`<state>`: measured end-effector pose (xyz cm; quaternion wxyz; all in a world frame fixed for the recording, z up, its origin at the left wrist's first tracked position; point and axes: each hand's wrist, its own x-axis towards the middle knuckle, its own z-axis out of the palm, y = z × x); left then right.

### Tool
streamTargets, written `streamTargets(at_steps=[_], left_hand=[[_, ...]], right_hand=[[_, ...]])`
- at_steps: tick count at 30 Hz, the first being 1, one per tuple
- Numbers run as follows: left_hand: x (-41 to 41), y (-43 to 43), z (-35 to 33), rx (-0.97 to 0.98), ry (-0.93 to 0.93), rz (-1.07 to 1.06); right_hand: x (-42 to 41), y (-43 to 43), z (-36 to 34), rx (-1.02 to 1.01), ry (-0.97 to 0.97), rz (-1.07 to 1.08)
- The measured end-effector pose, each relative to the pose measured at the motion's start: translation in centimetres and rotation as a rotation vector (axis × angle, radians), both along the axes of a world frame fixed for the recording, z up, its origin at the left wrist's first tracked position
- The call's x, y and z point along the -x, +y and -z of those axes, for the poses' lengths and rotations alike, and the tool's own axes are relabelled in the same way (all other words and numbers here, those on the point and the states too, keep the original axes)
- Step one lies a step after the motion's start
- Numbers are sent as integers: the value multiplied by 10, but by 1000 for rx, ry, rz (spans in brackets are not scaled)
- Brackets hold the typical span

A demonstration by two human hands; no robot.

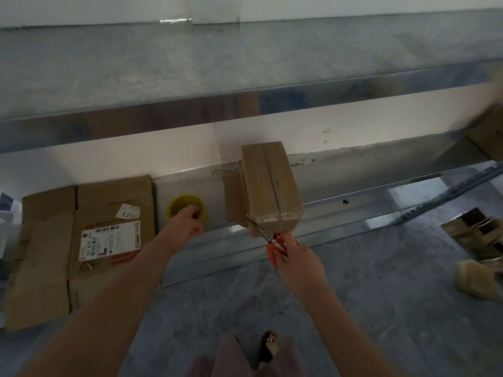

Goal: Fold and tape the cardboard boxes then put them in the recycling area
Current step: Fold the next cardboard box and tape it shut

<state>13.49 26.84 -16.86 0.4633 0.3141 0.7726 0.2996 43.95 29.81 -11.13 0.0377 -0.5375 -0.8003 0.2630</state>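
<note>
**A:** Metal shelf [340, 197] runs along the wall. On it, biggest item?

**B:** Flattened cardboard [46, 254], well left of the folded box [269, 186]. It lies flat, creased, with a printed shipping label and a small white tag on top.

**A:** The folded box itself?

**B:** Brown, long and narrow, lying on the shelf with one end to the wall and the near end at the front edge. A seam runs the length of its top. There is a pale patch at the near top edge, and a loose flap sticks out on its left side.

**A:** Hands?

**B:** Both arms are stretched forward. The left hand [187, 221] is left of the box, fingers curled over the near rim of the tape roll [182, 202], gripping it. The right hand [299, 259] is just in front of the box, fingers clasped through the orange handles of the scissors [268, 239].

**A:** Tape roll?

**B:** Yellow, lying flat on the shelf, between the box and the flattened cardboard.

**A:** Scissors?

**B:** Blades point up-left, tips touching the box's near left corner.
</note>
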Motion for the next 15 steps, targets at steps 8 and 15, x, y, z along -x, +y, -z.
streamTargets(at_steps=[8,15], left_hand=[[11,-2,2,87,542,625],[22,-8,3,42,777,947]], right_hand=[[0,0,6,-15,21,14],[2,3,11,-10,18,26]])
